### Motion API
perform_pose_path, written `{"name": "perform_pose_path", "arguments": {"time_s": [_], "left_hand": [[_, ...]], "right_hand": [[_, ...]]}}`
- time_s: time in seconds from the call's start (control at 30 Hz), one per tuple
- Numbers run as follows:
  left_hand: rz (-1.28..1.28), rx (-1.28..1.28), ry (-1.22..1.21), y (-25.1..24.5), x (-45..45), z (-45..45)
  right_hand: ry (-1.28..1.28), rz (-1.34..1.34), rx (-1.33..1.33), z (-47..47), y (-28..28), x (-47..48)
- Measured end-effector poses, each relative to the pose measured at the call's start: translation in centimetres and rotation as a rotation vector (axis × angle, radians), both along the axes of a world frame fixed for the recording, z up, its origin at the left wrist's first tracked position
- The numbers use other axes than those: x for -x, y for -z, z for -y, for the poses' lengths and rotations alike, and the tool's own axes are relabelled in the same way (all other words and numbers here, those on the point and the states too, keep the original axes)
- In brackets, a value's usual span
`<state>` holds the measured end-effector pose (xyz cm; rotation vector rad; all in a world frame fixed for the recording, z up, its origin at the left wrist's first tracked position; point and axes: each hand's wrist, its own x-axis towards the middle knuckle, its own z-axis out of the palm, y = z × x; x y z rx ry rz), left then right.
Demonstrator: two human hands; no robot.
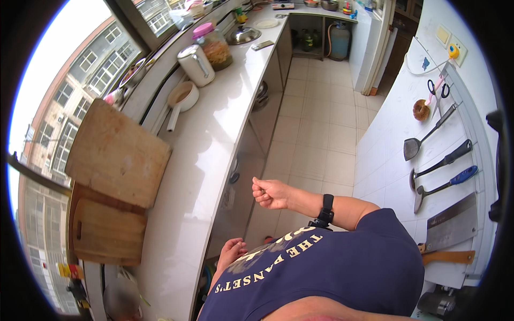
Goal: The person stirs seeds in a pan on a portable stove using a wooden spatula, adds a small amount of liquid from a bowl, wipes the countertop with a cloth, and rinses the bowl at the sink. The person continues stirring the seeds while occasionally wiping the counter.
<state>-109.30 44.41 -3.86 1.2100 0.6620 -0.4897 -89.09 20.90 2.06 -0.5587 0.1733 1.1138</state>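
Note:
My right hand (270, 194) is held in front of my body over the floor, beside the counter's front edge. Its fingers are curled in, and I see nothing held in it. A black strap with a small device (323, 214) sits on that forearm. My left hand (233, 250) is low beside my shirt, near the cabinet front; its fingers are bent and partly hidden, so I cannot tell whether it holds anything. Neither hand touches the white countertop (188, 192). On the counter stand a white saucepan (188, 97), an electric kettle (196, 66) and a pink-lidded jar (217, 52).
Wooden cutting boards (120, 152) lean against the window side. A metal pot lid (243, 35) and a plate (266, 24) lie farther along. Spatulas (413, 148), scissors (437, 96) and a cleaver (451, 222) hang on the right wall. A gas cylinder (339, 42) stands at the far end.

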Motion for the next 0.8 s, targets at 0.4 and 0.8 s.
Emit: {"name": "perform_pose_path", "arguments": {"time_s": [0.4, 0.8], "left_hand": [[-0.024, -0.034, 0.285, 2.6, -36.9, 7.9], [0.245, -0.066, 0.839, -0.9, -74.9, 28.0]], "right_hand": [[0.499, 0.117, 0.031, 18.7, -3.1, -29.5], [0.975, 0.059, 0.123, 37.5, -4.3, -52.7]]}}
